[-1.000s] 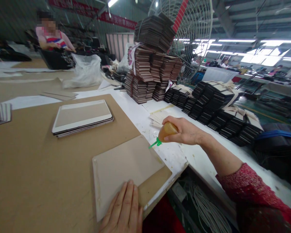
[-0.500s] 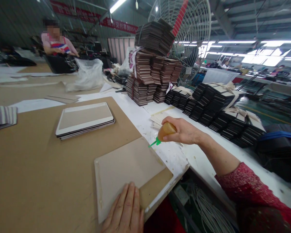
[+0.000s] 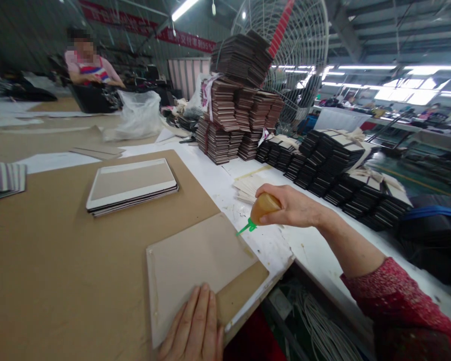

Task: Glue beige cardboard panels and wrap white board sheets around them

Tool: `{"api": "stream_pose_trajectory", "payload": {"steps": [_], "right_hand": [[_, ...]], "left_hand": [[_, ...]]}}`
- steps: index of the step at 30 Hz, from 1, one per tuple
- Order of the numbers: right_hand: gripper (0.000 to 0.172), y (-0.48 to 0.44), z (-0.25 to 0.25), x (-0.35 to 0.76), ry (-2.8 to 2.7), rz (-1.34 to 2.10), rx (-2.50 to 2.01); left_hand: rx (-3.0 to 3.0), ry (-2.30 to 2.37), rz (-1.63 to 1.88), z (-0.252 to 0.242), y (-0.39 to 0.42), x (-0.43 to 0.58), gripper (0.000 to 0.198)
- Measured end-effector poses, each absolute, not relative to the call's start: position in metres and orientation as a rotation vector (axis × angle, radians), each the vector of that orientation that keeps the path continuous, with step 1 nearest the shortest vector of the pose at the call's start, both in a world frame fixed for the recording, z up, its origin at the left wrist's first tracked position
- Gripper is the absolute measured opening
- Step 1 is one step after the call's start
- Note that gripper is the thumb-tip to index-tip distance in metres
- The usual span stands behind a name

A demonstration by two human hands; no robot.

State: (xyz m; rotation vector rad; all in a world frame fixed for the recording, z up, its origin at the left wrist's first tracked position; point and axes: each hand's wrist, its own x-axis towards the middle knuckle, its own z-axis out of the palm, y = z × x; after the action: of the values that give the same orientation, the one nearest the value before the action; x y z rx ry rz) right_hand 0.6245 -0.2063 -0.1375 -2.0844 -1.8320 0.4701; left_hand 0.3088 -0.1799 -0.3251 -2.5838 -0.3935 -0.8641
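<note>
A beige square board (image 3: 195,265) lies flat on the brown cardboard sheet (image 3: 52,260) near the table's front edge. My left hand (image 3: 195,328) rests flat on the board's near edge, fingers stretched out. My right hand (image 3: 291,205) is closed around an amber glue bottle (image 3: 263,206), tilted so its green nozzle (image 3: 246,228) points down at the board's far right edge.
A stack of finished white-edged boards (image 3: 131,185) lies further back on the cardboard. Tall piles of brown cards (image 3: 236,100) and rows of black cards (image 3: 330,160) fill the white table to the right. A plastic bag (image 3: 135,115) and a seated person (image 3: 88,65) are at the back left.
My right hand with the glue bottle has shifted slightly to the right and down along the board's edge. My left hand has stayed on the board.
</note>
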Motion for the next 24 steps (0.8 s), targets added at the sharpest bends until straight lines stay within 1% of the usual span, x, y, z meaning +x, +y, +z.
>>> {"api": "stream_pose_trajectory", "payload": {"steps": [4,14,24], "right_hand": [[0.044,-0.206,-0.137,0.621,-1.834,0.435,-2.099],[0.046,-0.179,-0.154,0.624,-1.858,0.232,-2.045],[0.047,-0.179,-0.156,0.626,-1.866,0.177,-2.058]], "left_hand": [[-2.582,-0.385,-0.862,-0.325,-0.180,0.309,0.047],[-2.563,-0.350,-0.868,-0.326,-0.178,0.309,0.046],[-2.563,-0.346,-0.874,-0.326,-0.178,0.311,0.045]]}}
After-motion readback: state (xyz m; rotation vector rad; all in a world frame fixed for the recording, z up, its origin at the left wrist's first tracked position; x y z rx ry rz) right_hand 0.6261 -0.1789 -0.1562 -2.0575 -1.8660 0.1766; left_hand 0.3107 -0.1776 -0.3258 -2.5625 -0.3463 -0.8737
